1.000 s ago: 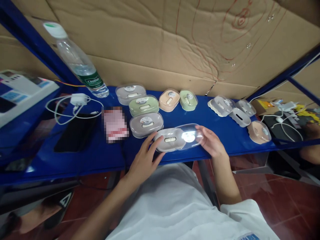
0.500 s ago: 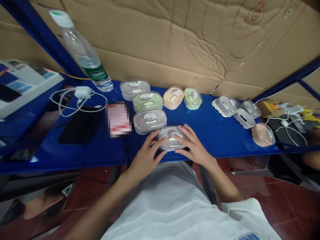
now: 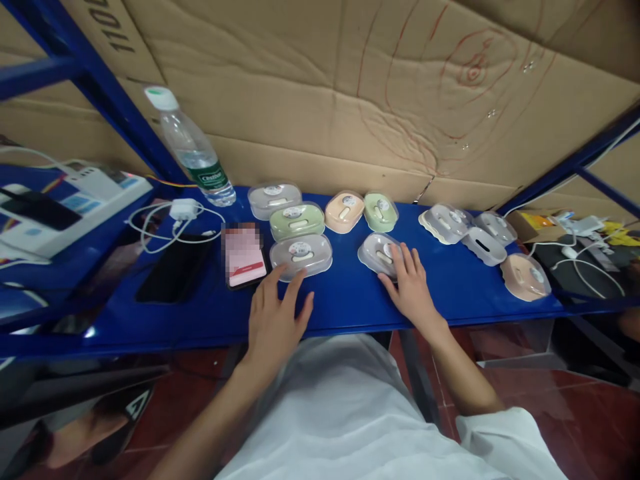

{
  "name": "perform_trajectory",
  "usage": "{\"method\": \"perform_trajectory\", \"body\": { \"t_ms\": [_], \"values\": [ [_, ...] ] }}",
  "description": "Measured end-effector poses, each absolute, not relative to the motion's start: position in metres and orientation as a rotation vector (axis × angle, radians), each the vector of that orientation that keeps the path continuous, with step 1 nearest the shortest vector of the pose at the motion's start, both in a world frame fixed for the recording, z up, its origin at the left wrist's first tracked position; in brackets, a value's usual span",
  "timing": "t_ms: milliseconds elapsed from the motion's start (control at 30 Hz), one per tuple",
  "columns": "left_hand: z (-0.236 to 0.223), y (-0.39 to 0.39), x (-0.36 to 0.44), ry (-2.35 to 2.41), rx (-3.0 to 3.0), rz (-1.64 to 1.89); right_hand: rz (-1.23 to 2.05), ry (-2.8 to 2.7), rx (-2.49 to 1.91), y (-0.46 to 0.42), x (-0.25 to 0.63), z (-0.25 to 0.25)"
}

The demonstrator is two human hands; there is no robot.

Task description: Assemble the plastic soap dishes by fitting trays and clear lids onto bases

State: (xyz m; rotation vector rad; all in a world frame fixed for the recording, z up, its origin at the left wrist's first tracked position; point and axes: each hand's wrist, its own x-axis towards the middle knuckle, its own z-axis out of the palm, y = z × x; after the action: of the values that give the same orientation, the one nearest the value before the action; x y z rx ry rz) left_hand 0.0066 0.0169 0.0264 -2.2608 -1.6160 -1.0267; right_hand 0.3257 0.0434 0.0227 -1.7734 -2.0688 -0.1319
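Note:
My left hand (image 3: 276,319) lies flat and open on the blue shelf (image 3: 345,300), its fingertips just short of a grey lidded case (image 3: 301,255). My right hand (image 3: 411,283) is also open, fingers stretched onto the near edge of another grey case (image 3: 378,251) that sits tilted on the shelf. Behind them lie a green case (image 3: 297,220), a clear grey case (image 3: 274,198), a peach case (image 3: 344,211) and a small green case (image 3: 381,211). Each case has a clear lid and a round sticker.
A phone with a pink screen (image 3: 243,256) and a black phone (image 3: 173,276) lie left of my hand, beside a white charger with cable (image 3: 175,215) and a water bottle (image 3: 193,148). More cases (image 3: 470,230) sit at the right. Cardboard (image 3: 350,87) backs the shelf.
The clear lid was closed onto the grey case in front of me. My right hand then slid that case right and back; my left hand let go and now rests flat.

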Motion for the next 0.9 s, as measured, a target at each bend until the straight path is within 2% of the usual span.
{"method": "perform_trajectory", "body": {
  "t_ms": [200, 367, 500, 700, 900],
  "values": [
    [0.027, 0.028, 0.007, -1.523, -2.374, -0.943, 0.049, -2.253, -1.609, 0.087, 0.348, 0.04],
    [0.028, 0.036, 0.017, -1.411, -2.521, -0.863, -0.314, -1.881, -1.978, 0.137, 0.438, 0.061],
    [0.029, 0.032, 0.024, -1.384, -2.563, -0.964, -0.368, -1.719, -2.235, 0.143, 0.485, 0.057],
    [0.019, 0.022, 0.022, -1.313, -2.613, -1.158, -0.268, -1.68, -1.918, 0.103, 0.482, 0.043],
    [0.011, 0.019, 0.021, -1.258, -2.697, -1.12, -0.131, -1.552, -1.691, 0.058, 0.466, 0.042]
  ]
}}
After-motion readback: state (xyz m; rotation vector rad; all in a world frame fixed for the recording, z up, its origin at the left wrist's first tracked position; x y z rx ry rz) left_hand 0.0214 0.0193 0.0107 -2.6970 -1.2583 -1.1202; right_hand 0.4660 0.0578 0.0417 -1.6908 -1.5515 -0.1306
